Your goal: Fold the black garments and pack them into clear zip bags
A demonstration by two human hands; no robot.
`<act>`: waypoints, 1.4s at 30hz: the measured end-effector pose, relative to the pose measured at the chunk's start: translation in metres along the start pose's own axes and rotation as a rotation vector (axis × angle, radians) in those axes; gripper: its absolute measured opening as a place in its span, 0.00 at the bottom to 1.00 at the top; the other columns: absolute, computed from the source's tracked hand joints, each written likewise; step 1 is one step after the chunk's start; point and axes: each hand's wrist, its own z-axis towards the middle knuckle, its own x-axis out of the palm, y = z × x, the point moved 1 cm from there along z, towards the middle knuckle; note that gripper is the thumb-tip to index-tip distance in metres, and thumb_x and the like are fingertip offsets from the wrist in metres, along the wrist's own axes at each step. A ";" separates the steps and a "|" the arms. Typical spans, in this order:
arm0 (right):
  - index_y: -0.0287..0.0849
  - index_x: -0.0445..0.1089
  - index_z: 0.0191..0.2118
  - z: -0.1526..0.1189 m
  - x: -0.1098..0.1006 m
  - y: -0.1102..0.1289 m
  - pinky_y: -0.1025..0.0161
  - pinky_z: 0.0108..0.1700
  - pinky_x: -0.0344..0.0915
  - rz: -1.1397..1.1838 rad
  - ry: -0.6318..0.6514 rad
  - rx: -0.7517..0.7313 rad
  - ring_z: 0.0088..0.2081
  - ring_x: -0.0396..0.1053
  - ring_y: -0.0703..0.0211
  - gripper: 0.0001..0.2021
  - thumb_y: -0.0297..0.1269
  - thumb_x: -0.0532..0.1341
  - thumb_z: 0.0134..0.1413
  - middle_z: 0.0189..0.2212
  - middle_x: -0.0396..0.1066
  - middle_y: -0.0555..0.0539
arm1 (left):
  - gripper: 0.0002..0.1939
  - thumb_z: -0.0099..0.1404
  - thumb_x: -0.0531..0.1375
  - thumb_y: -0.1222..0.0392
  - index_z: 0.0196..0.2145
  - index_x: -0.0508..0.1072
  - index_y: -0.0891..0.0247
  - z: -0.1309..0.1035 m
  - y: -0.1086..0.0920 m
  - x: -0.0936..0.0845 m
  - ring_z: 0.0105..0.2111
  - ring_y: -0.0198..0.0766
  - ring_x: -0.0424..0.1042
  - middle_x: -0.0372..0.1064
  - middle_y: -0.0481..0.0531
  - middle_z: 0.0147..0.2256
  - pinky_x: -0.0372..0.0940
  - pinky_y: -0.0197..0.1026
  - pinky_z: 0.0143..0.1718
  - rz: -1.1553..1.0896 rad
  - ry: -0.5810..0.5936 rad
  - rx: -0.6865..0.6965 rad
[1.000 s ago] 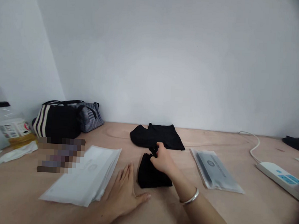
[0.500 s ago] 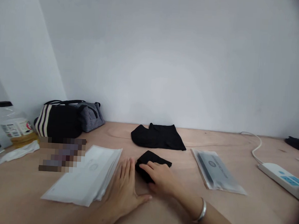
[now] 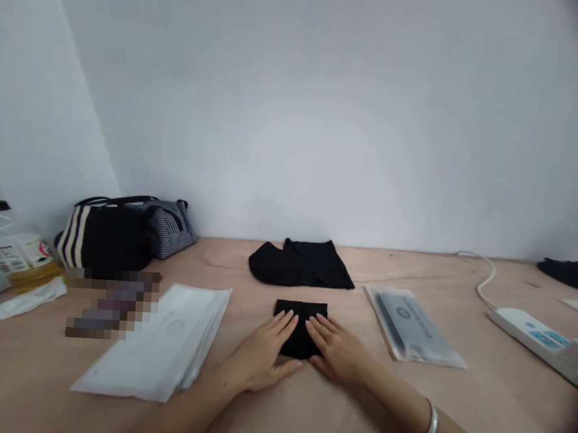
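Observation:
A folded piece of black cloth (image 3: 301,335) lies flat on the wooden table, a compact near-square. My left hand (image 3: 268,351) rests on its left side, fingers stretched out and thumb along the near edge. On its right side lies my right hand (image 3: 342,350), also flat with fingers extended; a silver bangle circles that wrist. Behind, close to the wall, a larger black cloth piece (image 3: 305,264) is spread out, with a rounded left end and a notch on top. Parts of the folded cloth are hidden under my fingers.
Left of my hands is a stack of frosted plastic bags (image 3: 158,346). A filled frosted bag (image 3: 412,325) lies to the right, then a white power strip (image 3: 539,336). A striped bag (image 3: 173,229), a dark bag (image 3: 116,238) and an oil bottle (image 3: 22,252) stand at left.
The small black cloth went from slanted and partly folded to a flat, squared shape. My right hand let go and flattened on it; my left hand moved from beside it onto it.

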 end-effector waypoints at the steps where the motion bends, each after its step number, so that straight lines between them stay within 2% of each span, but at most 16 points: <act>1: 0.27 0.48 0.59 0.003 0.000 -0.001 0.53 0.57 0.45 -0.019 0.033 -0.009 0.58 0.46 0.45 0.30 0.39 0.49 0.53 0.57 0.50 0.33 | 0.36 0.60 0.50 0.42 0.60 0.45 0.63 -0.001 0.000 0.001 0.59 0.44 0.41 0.40 0.55 0.60 0.46 0.47 0.57 -0.006 -0.001 -0.004; 4: 0.27 0.50 0.57 0.010 -0.001 -0.004 0.55 0.56 0.47 -0.060 0.068 -0.035 0.56 0.51 0.45 0.30 0.33 0.51 0.47 0.55 0.53 0.33 | 0.38 0.58 0.52 0.41 0.60 0.45 0.63 0.000 0.000 0.001 0.59 0.44 0.41 0.40 0.55 0.60 0.44 0.47 0.57 -0.015 0.007 -0.012; 8: 0.34 0.57 0.54 0.010 -0.011 -0.005 0.56 0.54 0.51 0.039 -0.037 -0.018 0.51 0.59 0.50 0.29 0.28 0.54 0.40 0.49 0.63 0.38 | 0.43 0.53 0.57 0.41 0.60 0.46 0.61 0.000 0.000 -0.006 0.58 0.47 0.45 0.45 0.57 0.59 0.41 0.52 0.57 -0.057 -0.012 0.017; 11: 0.41 0.60 0.50 0.004 -0.021 -0.006 0.59 0.45 0.59 0.287 -0.159 0.026 0.42 0.65 0.54 0.22 0.29 0.54 0.44 0.42 0.68 0.44 | 0.43 0.50 0.62 0.52 0.59 0.45 0.57 -0.003 0.001 -0.014 0.54 0.48 0.53 0.55 0.55 0.55 0.47 0.52 0.55 -0.171 -0.119 -0.005; 14: 0.43 0.61 0.46 0.002 -0.028 -0.008 0.64 0.33 0.62 0.646 -0.261 0.115 0.32 0.67 0.60 0.15 0.35 0.53 0.50 0.34 0.70 0.48 | 0.37 0.54 0.58 0.62 0.58 0.47 0.57 -0.004 0.002 -0.023 0.47 0.43 0.63 0.63 0.53 0.48 0.57 0.47 0.49 -0.431 -0.270 -0.064; 18: 0.42 0.62 0.39 0.009 -0.022 -0.014 0.66 0.27 0.62 0.984 -0.305 0.294 0.29 0.67 0.61 0.11 0.39 0.53 0.51 0.30 0.69 0.49 | 0.31 0.59 0.54 0.61 0.57 0.46 0.59 0.006 0.003 -0.020 0.40 0.39 0.68 0.65 0.53 0.43 0.64 0.42 0.41 -0.781 -0.411 -0.142; 21: 0.41 0.64 0.36 0.013 -0.010 -0.022 0.63 0.29 0.63 0.773 -0.343 0.465 0.28 0.67 0.59 0.09 0.38 0.52 0.49 0.28 0.69 0.48 | 0.26 0.60 0.54 0.57 0.55 0.52 0.62 0.014 0.007 -0.008 0.39 0.40 0.68 0.65 0.55 0.42 0.65 0.43 0.39 -0.606 -0.472 -0.240; 24: 0.39 0.66 0.37 0.013 -0.005 -0.027 0.55 0.40 0.62 0.491 -0.440 0.521 0.38 0.65 0.52 0.11 0.35 0.55 0.44 0.35 0.67 0.42 | 0.20 0.61 0.53 0.55 0.51 0.60 0.62 0.014 0.009 -0.003 0.48 0.45 0.61 0.61 0.57 0.47 0.57 0.50 0.49 -0.345 -0.542 -0.268; 26: 0.39 0.66 0.40 0.012 -0.007 -0.024 0.52 0.47 0.58 0.362 -0.509 0.416 0.44 0.61 0.49 0.15 0.31 0.54 0.43 0.40 0.65 0.40 | 0.19 0.63 0.50 0.55 0.51 0.61 0.61 0.012 0.007 -0.005 0.53 0.45 0.54 0.57 0.56 0.52 0.49 0.51 0.54 -0.207 -0.518 -0.173; 28: 0.41 0.64 0.45 0.011 -0.012 -0.018 0.52 0.50 0.54 0.234 -0.525 0.226 0.49 0.58 0.51 0.18 0.29 0.53 0.45 0.45 0.63 0.40 | 0.19 0.65 0.47 0.56 0.54 0.58 0.60 0.010 0.005 -0.006 0.56 0.43 0.49 0.53 0.54 0.56 0.46 0.49 0.56 -0.047 -0.442 -0.062; 31: 0.44 0.57 0.55 0.011 -0.014 -0.007 0.50 0.55 0.47 0.139 -0.359 0.004 0.56 0.49 0.51 0.22 0.37 0.51 0.52 0.55 0.54 0.42 | 0.22 0.67 0.45 0.54 0.57 0.52 0.60 0.008 0.007 0.000 0.58 0.42 0.44 0.47 0.53 0.59 0.45 0.48 0.56 0.083 -0.286 0.007; 33: 0.47 0.50 0.58 0.011 -0.011 -0.004 0.49 0.56 0.43 0.115 -0.206 -0.031 0.58 0.45 0.51 0.24 0.44 0.48 0.56 0.58 0.49 0.44 | 0.23 0.67 0.43 0.53 0.58 0.50 0.60 0.008 0.010 0.008 0.58 0.42 0.43 0.46 0.52 0.59 0.46 0.48 0.56 0.113 -0.204 0.003; 35: 0.49 0.48 0.59 0.011 -0.008 -0.003 0.50 0.55 0.44 0.105 -0.107 -0.012 0.59 0.44 0.52 0.25 0.48 0.44 0.57 0.59 0.47 0.45 | 0.23 0.68 0.41 0.52 0.59 0.48 0.59 0.009 0.012 0.013 0.59 0.41 0.43 0.45 0.51 0.59 0.45 0.49 0.56 0.130 -0.178 -0.010; 37: 0.50 0.49 0.59 0.010 -0.008 -0.004 0.50 0.53 0.47 0.081 -0.082 0.036 0.57 0.47 0.51 0.25 0.50 0.43 0.57 0.59 0.48 0.45 | 0.23 0.68 0.42 0.52 0.59 0.48 0.58 0.010 0.011 0.011 0.59 0.42 0.42 0.44 0.51 0.60 0.44 0.49 0.56 0.154 -0.202 -0.026; 39: 0.50 0.52 0.58 0.008 -0.011 -0.006 0.51 0.51 0.50 0.034 -0.104 0.121 0.54 0.53 0.49 0.25 0.51 0.44 0.57 0.57 0.53 0.43 | 0.23 0.67 0.43 0.52 0.58 0.51 0.59 0.009 0.011 0.001 0.58 0.43 0.44 0.46 0.52 0.59 0.44 0.49 0.55 0.190 -0.239 -0.072; 42: 0.45 0.62 0.51 0.004 -0.020 -0.009 0.49 0.46 0.52 -0.060 -0.179 0.316 0.45 0.60 0.47 0.25 0.53 0.42 0.56 0.46 0.64 0.39 | 0.18 0.64 0.47 0.55 0.51 0.62 0.60 0.000 0.021 -0.029 0.53 0.44 0.54 0.57 0.54 0.53 0.47 0.47 0.52 0.237 -0.270 -0.273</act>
